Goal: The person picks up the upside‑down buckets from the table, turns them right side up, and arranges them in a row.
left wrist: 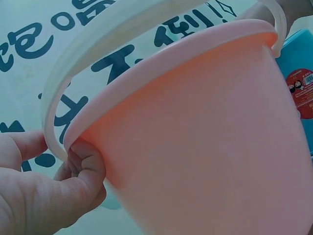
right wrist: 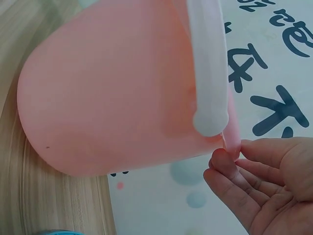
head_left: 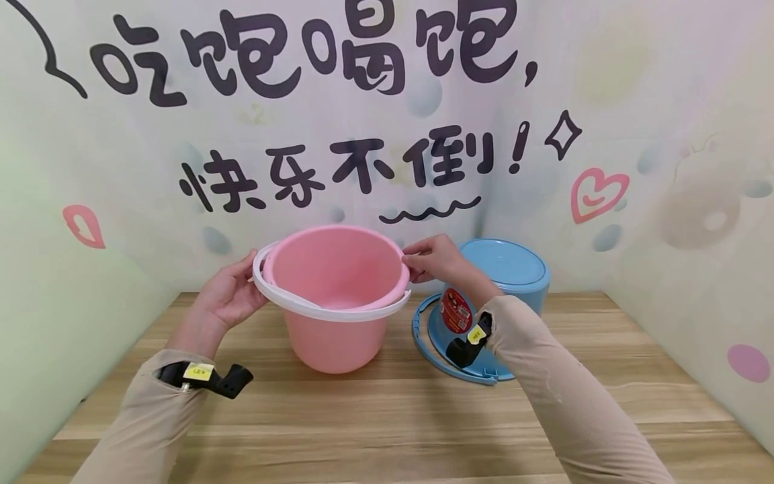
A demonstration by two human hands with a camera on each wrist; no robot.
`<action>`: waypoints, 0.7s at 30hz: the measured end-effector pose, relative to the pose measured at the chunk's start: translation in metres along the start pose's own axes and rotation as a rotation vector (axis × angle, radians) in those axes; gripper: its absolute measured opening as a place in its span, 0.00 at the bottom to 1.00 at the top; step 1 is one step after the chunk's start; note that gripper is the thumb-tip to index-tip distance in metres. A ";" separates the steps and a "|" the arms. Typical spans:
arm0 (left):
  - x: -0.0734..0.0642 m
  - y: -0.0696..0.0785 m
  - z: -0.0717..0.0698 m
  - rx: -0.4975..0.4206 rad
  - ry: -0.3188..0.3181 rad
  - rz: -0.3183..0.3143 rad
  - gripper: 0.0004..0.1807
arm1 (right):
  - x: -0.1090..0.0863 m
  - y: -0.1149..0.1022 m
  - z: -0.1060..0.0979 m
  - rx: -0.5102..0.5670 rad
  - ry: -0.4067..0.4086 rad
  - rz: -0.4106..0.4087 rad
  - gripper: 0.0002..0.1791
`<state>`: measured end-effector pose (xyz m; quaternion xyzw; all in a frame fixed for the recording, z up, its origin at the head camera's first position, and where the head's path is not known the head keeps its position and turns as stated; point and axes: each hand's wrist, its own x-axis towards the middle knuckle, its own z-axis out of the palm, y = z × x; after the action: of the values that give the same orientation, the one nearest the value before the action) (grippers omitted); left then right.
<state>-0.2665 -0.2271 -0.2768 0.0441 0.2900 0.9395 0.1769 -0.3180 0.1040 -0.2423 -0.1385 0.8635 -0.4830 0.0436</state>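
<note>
A pink bucket point(head_left: 335, 343) stands mouth up in the middle of the head view, tipped slightly toward me. Its white handle point(head_left: 338, 314) hangs down across the front, just under the rim. At the left side, my left hand point(head_left: 232, 296) grips the rim; the left wrist view shows its fingers curled beneath the lip, beside the handle's end. On the opposite side, my right hand point(head_left: 444, 259) pinches the rim between thumb and fingers, close to the handle's other end point(right wrist: 210, 122). The bucket's inside looks bare.
Just right of the pink bucket, a blue bucket point(head_left: 504, 262) sits upside down, with a red label point(head_left: 455, 311) on its side. Its blue handle point(head_left: 423, 349) lies on the wooden table point(head_left: 338, 423). A printed backdrop point(head_left: 387, 121) rises behind the table.
</note>
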 end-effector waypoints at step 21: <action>0.005 -0.001 -0.010 -0.052 0.063 -0.012 0.15 | 0.006 0.010 0.005 0.014 0.017 0.037 0.15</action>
<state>-0.2725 -0.2292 -0.2856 0.0083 0.2712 0.9465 0.1746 -0.3249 0.1027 -0.2529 -0.1179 0.8629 -0.4892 0.0461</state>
